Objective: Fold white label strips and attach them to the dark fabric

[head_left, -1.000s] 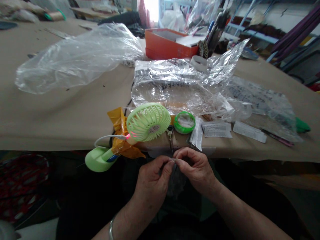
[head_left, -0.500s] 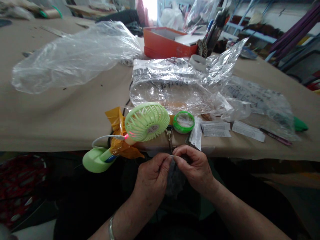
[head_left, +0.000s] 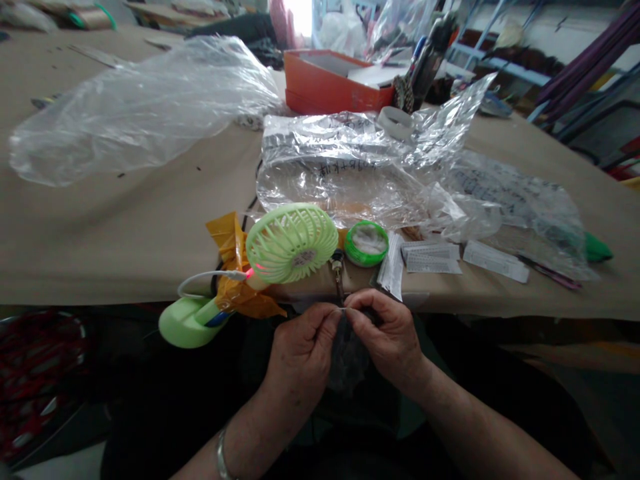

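My left hand [head_left: 303, 343] and my right hand [head_left: 387, 337] meet just in front of the table edge, thumbs and forefingers pinched close together. Between the fingertips shows a thin pale strand [head_left: 343, 309], too small to make out further; both hands seem to grip it. Right behind the fingertips a slim metal rod [head_left: 338, 275] with a dark knob points toward me. Pale translucent material [head_left: 347, 363] hangs below the hands, its kind unclear. Left of the rod, a light green fan [head_left: 293, 243] is fastened with orange-brown tape [head_left: 245, 293].
A green round tub [head_left: 367, 244] with white fluffy filling stands behind the hands. White strips [head_left: 391, 267], printed cards [head_left: 431, 257] and purple tweezers [head_left: 550, 272] lie rightward. Clear plastic bags [head_left: 345, 180], a tape roll [head_left: 395, 123] and an orange box [head_left: 335, 97] sit farther back.
The thin strand between my fingertips, bowed upward before, now looks flatter. My hands have barely moved; the whole view has shifted slightly.
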Demonstrator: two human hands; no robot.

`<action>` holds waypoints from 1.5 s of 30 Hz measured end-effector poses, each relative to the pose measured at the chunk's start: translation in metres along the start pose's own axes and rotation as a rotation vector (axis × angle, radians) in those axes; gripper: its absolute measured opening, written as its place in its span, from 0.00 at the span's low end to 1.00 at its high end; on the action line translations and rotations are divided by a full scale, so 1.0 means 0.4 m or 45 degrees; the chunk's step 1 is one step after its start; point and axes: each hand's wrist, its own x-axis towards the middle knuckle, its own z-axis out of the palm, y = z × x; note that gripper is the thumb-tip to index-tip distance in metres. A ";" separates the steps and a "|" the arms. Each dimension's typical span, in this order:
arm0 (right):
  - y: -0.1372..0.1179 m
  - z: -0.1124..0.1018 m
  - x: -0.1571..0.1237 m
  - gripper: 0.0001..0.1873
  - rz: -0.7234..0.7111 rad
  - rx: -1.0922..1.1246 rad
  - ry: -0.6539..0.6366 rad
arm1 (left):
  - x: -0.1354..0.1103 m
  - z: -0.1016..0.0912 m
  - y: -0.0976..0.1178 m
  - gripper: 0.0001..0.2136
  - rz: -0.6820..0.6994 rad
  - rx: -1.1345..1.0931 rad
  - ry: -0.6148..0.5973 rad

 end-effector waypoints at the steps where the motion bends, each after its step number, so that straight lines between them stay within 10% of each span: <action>1: 0.001 0.001 0.000 0.04 0.009 0.005 0.006 | 0.002 0.000 0.001 0.07 -0.007 -0.010 0.005; 13: -0.002 -0.042 -0.059 0.07 0.003 0.039 -0.127 | -0.036 -0.011 -0.007 0.07 -0.083 -0.061 -0.079; 25: 0.066 -0.190 0.000 0.14 -0.644 -1.004 0.148 | -0.037 0.060 -0.107 0.12 -0.323 -0.066 -0.245; 35: 0.082 -0.206 -0.001 0.06 -0.692 -0.792 0.182 | -0.037 0.104 -0.022 0.06 -0.324 -0.258 -0.378; 45: 0.054 -0.225 -0.043 0.07 -0.773 -0.757 0.227 | -0.011 0.155 0.068 0.11 -0.755 -1.205 -0.518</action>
